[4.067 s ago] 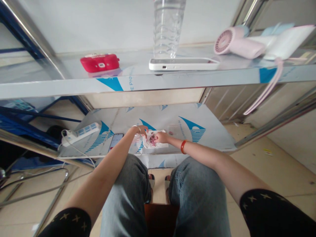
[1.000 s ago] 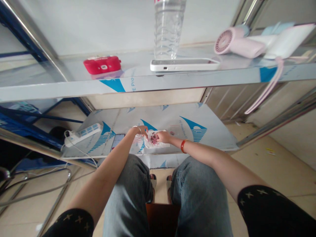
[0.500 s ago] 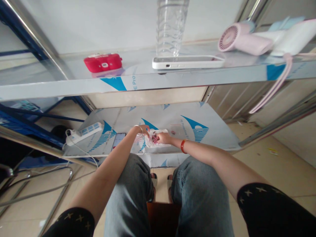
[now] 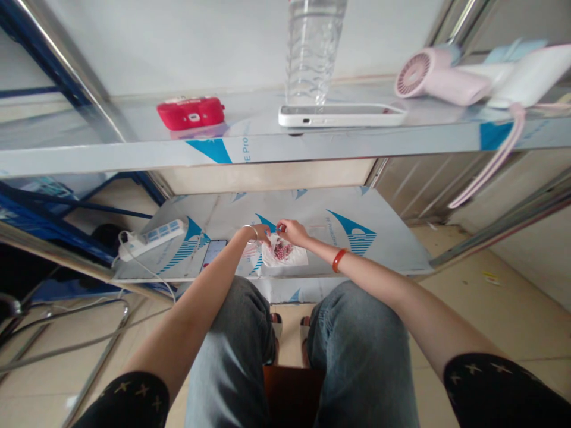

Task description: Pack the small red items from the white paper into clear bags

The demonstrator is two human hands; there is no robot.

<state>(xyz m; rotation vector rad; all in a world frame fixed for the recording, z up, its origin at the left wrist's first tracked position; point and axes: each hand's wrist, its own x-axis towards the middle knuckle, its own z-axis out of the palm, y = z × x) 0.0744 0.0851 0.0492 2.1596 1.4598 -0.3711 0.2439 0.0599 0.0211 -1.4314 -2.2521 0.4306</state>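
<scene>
Red beads (image 4: 282,250) lie on white wrapping (image 4: 298,257); my right hand (image 4: 292,231) is up off the pile, near my left hand (image 4: 260,231); whether either grips anything, I cannot tell.

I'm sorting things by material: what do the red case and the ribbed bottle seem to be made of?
The red case looks like silicone or soft plastic, fairly matte, with rounded edges. The bottle looks like thin, glossy clear plastic: its see-through wall is ribbed and catches highlights.
</scene>
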